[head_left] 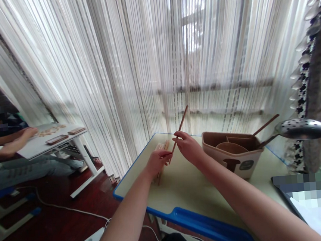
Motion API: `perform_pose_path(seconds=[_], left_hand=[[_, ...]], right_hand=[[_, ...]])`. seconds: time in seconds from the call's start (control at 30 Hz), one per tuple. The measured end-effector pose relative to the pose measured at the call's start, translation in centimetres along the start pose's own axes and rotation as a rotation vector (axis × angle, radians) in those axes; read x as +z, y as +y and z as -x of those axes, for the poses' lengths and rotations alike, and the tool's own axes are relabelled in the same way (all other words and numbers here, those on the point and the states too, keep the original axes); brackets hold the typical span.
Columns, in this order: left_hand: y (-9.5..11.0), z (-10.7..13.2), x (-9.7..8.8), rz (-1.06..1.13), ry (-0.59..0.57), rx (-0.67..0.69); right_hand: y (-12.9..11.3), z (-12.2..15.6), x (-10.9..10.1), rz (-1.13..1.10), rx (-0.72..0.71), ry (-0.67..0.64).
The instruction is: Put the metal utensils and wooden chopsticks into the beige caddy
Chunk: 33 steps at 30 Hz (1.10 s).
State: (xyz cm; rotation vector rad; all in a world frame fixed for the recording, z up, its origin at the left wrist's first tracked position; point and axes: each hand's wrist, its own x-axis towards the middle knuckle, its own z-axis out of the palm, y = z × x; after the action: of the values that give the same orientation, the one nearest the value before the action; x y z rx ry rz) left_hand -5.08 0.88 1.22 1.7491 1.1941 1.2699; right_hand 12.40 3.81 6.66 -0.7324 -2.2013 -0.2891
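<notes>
A striped sheer curtain (133,63) is hanging behind. At left, a seated co-worker (7,150) is reaching over a white table (36,145), where small pieces (50,131), apparently wooden, are lying near two flat rectangular items (57,139). A white cable (72,209) is trailing across the red floor (60,228).

A head-worn camera is looking down across the desk (184,195) from close by. It is facing the curtain (130,63).

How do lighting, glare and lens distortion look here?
Head view: daylight backlights the curtain, washing out patches; wide-angle stretch splays its folds; the metal skimmer shows bright glare; the held wooden stick reads dark; pixelation masks the lower right.
</notes>
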Motion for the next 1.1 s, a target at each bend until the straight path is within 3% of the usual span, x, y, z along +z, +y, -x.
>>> perform_pose_path(seconds=[0.2,0.4,0.57,0.67,0.87,1.1], left_hand=[[-0.2,-0.3,0.2,0.086,-0.033,-0.061],[-0.1,-0.1,0.1,0.062,-0.06,-0.069],[0.1,0.0,0.1,0.04,-0.038,-0.05],[0.3,0.1,0.1,0.011,-0.063,-0.039],[1.0,0.3,1.1,-0.061,-0.012,0.077],[3.4,0.6,3.5,-0.179,-0.017,0.233]], right_hand=[[-0.5,0.1,-1.2,-0.069,-0.049,0.024],[-1.1,-0.7,-2.9,-0.484,0.342,0.482],[-0.5,-1.5,-3.7,-0.643,0.502,0.571],[-0.5,-1.7,-4.6,-0.736,0.543,0.565],[-0.6,-2.6,-8.0,-1.018,0.527,0.338],[0.5,-2.2,-12.9,-0.848,0.485,0.288]])
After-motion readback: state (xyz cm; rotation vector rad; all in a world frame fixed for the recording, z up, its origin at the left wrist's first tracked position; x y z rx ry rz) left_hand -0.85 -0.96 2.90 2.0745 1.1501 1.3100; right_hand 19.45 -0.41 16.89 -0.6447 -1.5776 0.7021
